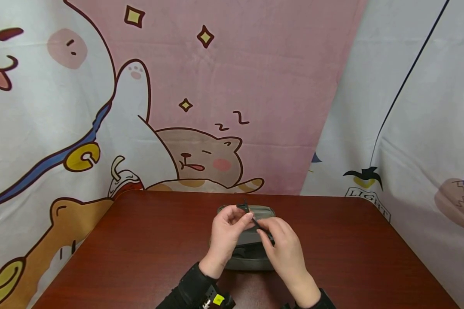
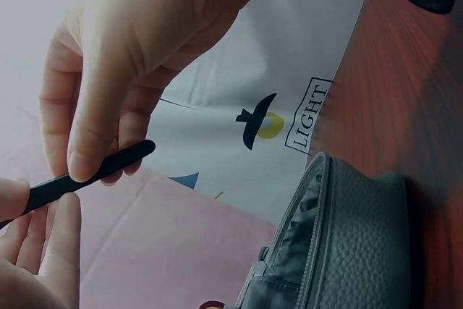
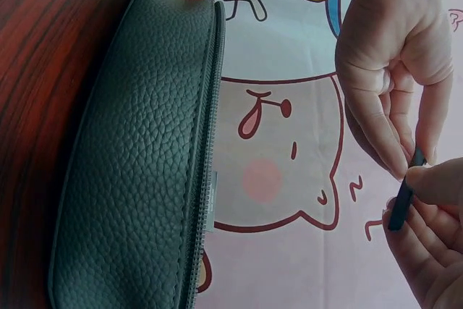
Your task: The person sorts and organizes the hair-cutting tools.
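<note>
Both hands hold a slim black stick-like tool (image 1: 261, 226) above an unzipped pouch (image 1: 251, 265). Its left end looks wider in the head view, but I cannot tell its kind. My left hand (image 1: 226, 231) pinches the left part between thumb and fingers. Further right, my right hand (image 1: 285, 244) grips the rounded end with thumb and fingertips, as the left wrist view shows with the tool (image 2: 108, 166) slanting between the right hand (image 2: 145, 56) and left hand (image 2: 43, 265). Dark grey-green pebbled leather (image 3: 137, 157) forms the pouch's side, with a zip along its rim.
The pouch stands on a reddish-brown table (image 1: 158, 240), its lid tipped back. Behind the table hangs a printed cloth (image 1: 278, 107) with cartoon animals. Black sleeves and a wrist-worn device with a yellow tag (image 1: 218, 299) show at the left forearm.
</note>
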Motion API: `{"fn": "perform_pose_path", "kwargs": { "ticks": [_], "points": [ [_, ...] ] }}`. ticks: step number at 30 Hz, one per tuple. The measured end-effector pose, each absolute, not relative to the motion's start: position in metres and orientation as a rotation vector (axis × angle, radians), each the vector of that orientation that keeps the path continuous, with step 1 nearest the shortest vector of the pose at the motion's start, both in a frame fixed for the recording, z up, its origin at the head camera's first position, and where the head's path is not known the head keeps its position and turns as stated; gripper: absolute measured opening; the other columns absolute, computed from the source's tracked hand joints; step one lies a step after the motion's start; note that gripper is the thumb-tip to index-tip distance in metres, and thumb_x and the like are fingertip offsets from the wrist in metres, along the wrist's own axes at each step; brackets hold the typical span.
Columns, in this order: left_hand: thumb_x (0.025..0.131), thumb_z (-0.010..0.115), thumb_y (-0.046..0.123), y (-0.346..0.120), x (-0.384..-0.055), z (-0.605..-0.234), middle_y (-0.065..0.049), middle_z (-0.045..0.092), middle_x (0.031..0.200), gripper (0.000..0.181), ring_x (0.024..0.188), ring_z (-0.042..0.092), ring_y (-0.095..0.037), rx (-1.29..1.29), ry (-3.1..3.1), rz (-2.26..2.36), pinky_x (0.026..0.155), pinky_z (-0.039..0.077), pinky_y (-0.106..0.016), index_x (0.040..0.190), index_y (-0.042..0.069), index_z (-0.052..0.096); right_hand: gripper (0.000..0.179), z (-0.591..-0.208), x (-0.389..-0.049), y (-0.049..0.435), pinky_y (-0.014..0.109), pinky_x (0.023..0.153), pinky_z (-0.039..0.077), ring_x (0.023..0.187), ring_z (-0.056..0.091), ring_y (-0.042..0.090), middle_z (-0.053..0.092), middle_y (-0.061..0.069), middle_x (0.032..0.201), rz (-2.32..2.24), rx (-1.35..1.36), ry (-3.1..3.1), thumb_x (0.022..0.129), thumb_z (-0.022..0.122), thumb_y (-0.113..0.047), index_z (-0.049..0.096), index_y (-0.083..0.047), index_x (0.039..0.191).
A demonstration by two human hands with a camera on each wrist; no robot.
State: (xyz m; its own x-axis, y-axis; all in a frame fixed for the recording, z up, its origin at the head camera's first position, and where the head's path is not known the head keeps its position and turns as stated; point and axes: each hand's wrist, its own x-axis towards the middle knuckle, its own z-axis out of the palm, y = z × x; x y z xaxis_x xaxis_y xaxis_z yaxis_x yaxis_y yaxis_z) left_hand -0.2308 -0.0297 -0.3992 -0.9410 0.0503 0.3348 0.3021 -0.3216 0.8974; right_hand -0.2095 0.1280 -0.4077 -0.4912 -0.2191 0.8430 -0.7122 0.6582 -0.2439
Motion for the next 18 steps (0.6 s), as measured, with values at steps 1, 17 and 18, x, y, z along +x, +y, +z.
{"fn": "perform_pose_path", "kwargs": {
  "ticks": [1,17,18],
  "points": [
    [0.091,0.071,0.004,-0.029,-0.231,-0.399,-0.016,0.064,0.097,0.023,0.085,0.067,-0.018,-0.454,-1.722,-2.395,0.080,0.057,-0.037,0.104,-0.012,0.061,0.034,-0.407,-0.209,0.128,0.026,0.072,0.049,0.083,0.061,0.016,0.065,0.002,0.094,0.740,0.716,-2.040,0.073,0.082,0.005,0.069,-0.006,0.101],
    [0.090,0.072,0.007,-0.038,-0.229,-0.406,-0.014,0.068,0.104,0.024,0.093,0.067,-0.020,-0.471,-1.944,-2.208,0.084,0.055,-0.033,0.111,-0.003,0.065,0.033,-0.409,-0.214,0.131,0.031,0.066,0.052,0.081,0.062,0.014,0.065,0.001,0.091,0.701,0.650,-2.060,0.071,0.082,0.010,0.069,-0.007,0.097],
    [0.090,0.073,0.009,-0.040,-0.229,-0.407,-0.014,0.068,0.105,0.025,0.095,0.066,-0.022,-0.483,-1.983,-2.146,0.084,0.055,-0.033,0.112,-0.001,0.065,0.033,-0.409,-0.214,0.132,0.031,0.066,0.052,0.081,0.061,0.014,0.065,0.001,0.091,0.704,0.643,-2.066,0.072,0.082,0.010,0.069,-0.007,0.097]
  ]
}}
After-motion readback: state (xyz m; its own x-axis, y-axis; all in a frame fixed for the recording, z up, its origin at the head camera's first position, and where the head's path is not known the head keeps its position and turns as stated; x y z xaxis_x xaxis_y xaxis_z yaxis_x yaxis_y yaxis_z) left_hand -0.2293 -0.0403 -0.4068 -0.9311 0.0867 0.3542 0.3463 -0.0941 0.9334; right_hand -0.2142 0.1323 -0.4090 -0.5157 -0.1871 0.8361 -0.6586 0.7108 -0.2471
